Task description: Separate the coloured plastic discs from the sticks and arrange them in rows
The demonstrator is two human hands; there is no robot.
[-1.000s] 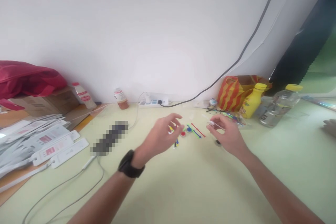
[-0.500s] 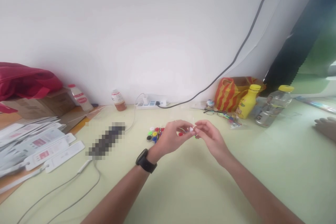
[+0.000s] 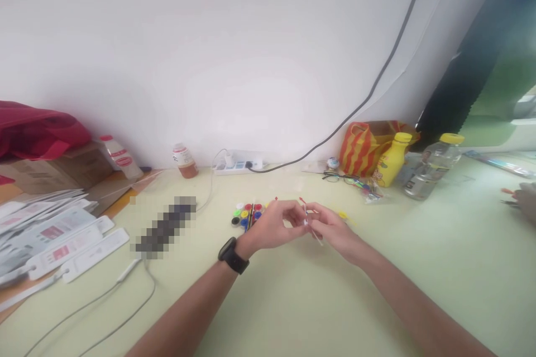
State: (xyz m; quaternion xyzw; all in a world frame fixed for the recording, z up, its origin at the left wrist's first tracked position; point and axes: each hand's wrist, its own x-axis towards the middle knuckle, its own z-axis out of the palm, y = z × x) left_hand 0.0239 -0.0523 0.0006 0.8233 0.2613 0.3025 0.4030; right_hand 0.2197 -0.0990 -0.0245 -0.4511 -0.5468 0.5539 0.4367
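Observation:
My left hand, with a black watch on its wrist, is closed in a pinch at a small white piece. Fingertips of my right hand meet it there, pinching a thin white stick that slants down to the right. A small red tip shows just above the fingers; whether it belongs to the stick I cannot tell. The fingers hide most of the small parts. Beside my left hand lie several round coloured pots and a dark slim tool. A yellow piece lies behind my right hand.
White packets and a blurred-out dark object lie left. A power strip sits by the wall. Glasses, a striped bag, a yellow bottle and a clear bottle stand right. Another person's hand is at the right edge.
The white stick, upright above the fingers before, now slants with its end below my right hand. A red tip has come into view. The other person's hand now has something orange beside it.

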